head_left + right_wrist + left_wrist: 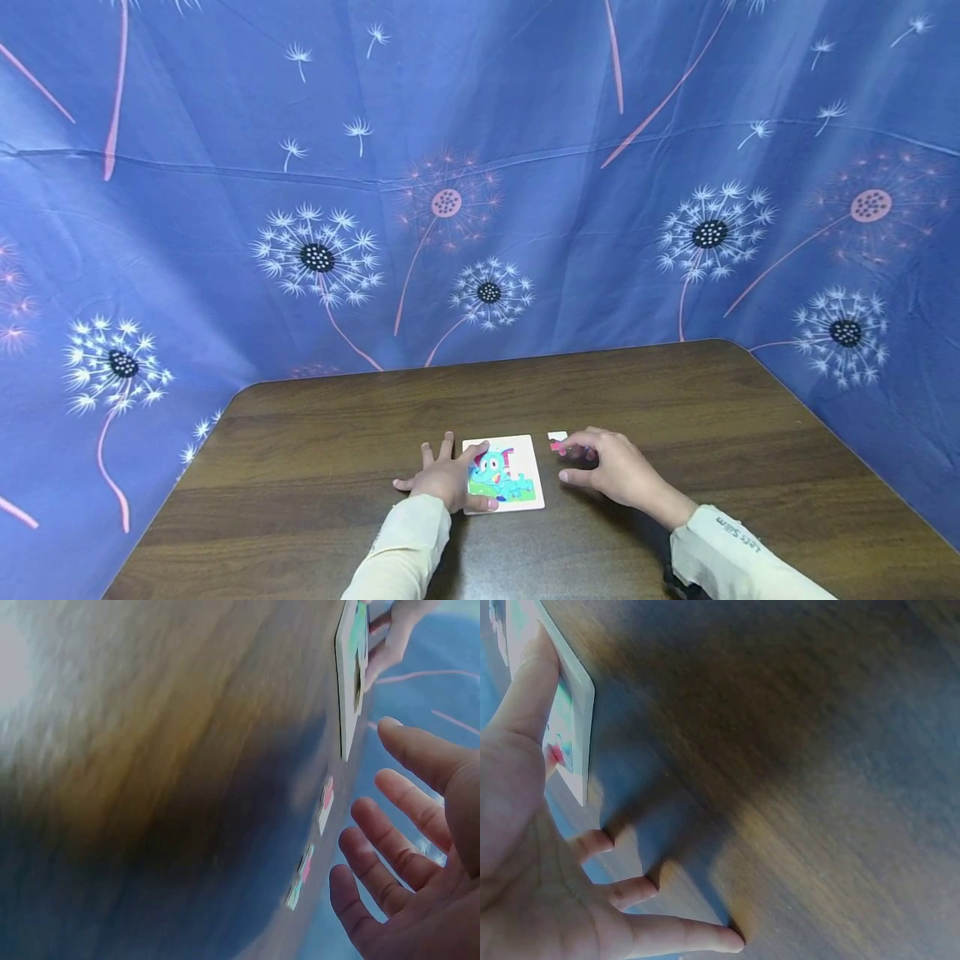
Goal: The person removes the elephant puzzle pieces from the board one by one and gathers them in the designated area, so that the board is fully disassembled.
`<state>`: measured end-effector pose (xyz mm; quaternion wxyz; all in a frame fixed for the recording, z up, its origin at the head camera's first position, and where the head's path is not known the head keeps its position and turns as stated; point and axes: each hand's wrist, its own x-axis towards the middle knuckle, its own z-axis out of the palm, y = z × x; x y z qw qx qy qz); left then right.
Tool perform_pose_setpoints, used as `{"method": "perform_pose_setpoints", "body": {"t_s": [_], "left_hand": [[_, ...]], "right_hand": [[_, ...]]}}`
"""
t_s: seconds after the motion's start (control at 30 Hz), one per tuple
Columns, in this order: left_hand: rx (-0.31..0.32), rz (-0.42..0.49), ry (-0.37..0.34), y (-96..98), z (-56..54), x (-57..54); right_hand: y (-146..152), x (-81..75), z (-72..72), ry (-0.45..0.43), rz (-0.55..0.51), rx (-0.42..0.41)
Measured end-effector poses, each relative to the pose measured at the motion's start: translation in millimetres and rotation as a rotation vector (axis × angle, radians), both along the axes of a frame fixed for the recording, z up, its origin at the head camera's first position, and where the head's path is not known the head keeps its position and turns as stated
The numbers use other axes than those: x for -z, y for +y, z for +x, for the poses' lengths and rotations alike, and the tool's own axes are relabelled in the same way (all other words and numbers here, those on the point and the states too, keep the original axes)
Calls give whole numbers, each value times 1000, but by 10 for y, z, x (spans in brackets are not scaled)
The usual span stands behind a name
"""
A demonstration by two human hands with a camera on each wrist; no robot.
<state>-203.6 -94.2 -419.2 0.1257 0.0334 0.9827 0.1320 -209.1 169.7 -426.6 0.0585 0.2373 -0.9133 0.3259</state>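
A small square picture puzzle with a pale border lies on the table, showing a turquoise cartoon creature on green. My left hand spreads over its left side, thumb and index finger resting on the puzzle. In the left wrist view the other fingertips touch the wood. My right hand hovers to the right of the puzzle, fingers loosely bent and holding nothing. By its fingertips lies a white and pink puzzle piece. The right wrist view shows two loose pieces, a nearer one and another piece closer to the puzzle.
The brown wooden table has rounded far corners. Behind it and along its sides hangs a blue cloth with dandelion prints. A dark object shows under the right sleeve.
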Motion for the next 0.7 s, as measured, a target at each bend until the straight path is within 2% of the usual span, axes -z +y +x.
{"method": "perform_pose_setpoints", "body": {"t_s": [0.33,0.57,0.7], "left_hand": [[-13,7,-25,16,21,-37],[-7,-3,-33,19,2,-36],[-8,-14,-31,20,-6,-22]], "right_hand": [[-172,30,45,-39,-6,-25],[-290,9,61,-111,6,-60],[-352,36,54,-103,11,-78]]}}
